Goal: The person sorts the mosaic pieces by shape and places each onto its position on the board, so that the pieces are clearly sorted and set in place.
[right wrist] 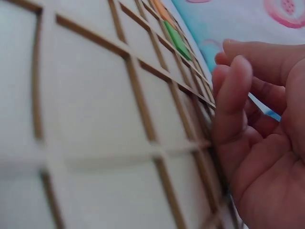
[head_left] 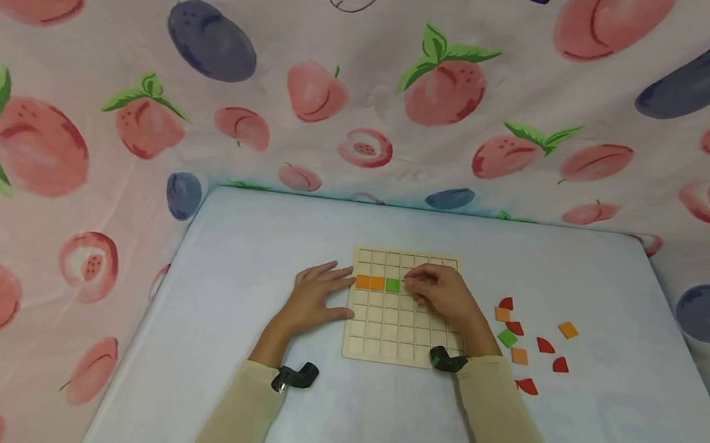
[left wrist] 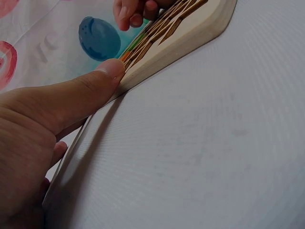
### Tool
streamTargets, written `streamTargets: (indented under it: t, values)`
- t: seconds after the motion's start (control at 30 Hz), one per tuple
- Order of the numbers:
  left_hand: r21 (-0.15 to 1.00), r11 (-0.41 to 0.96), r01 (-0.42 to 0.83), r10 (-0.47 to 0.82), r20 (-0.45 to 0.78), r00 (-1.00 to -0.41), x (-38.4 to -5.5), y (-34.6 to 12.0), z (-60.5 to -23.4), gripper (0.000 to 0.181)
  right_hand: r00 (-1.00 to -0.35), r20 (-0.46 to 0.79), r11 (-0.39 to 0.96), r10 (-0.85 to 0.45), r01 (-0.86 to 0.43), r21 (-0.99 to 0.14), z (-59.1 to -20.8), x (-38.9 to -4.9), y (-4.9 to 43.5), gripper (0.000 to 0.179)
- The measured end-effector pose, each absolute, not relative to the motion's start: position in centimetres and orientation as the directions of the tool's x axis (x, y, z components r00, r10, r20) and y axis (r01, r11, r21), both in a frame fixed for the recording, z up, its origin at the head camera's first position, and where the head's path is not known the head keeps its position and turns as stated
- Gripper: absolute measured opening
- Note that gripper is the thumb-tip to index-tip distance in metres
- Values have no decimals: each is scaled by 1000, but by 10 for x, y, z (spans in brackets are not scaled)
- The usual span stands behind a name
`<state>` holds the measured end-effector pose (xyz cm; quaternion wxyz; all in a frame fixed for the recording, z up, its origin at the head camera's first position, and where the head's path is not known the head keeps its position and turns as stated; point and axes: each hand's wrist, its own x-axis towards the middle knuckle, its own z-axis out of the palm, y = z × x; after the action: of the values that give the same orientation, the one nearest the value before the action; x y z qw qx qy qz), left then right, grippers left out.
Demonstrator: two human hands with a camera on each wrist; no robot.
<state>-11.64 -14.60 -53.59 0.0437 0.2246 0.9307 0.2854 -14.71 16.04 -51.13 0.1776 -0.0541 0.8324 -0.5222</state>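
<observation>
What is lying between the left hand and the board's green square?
Two orange squares lie between the left hand and that green square; the head view shows it.

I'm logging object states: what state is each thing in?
Beige wooden grid board: flat, partly filled.
Two orange square tiles: in cells.
Green square tile: in the next cell.
Red quarter-round pieces: loose on white tabletop.
Other orange squares: loose.
Other green square: loose.
Left grip: spread, touching board edge.
Right grip: fingers bent, holding unclear.

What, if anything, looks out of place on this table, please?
Nothing stands out: red fan-shaped tiles and loose square tiles lie scattered beside the wooden grid board, while its inset tiles sit in line.
</observation>
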Motion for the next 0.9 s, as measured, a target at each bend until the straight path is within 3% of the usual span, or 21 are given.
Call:
streamTargets:
  t: [0.2, 0.43, 0.9]
  values:
    - [543, 745, 386, 440, 34, -897, -116, -150, -534, 72, -945, -219, 554, -245, 49, -831, -499, -143, 179, 27]
    - [557, 733, 390, 447, 37, -894, -116, -150, -532, 71, -953, -214, 581, -215, 52, -812, -489, -139, 205, 27]
    - [560, 730, 391, 443, 47, -895, -117, -144, -535, 71, -966, -248, 725, -75, 118, -678, -479, -125, 272, 47]
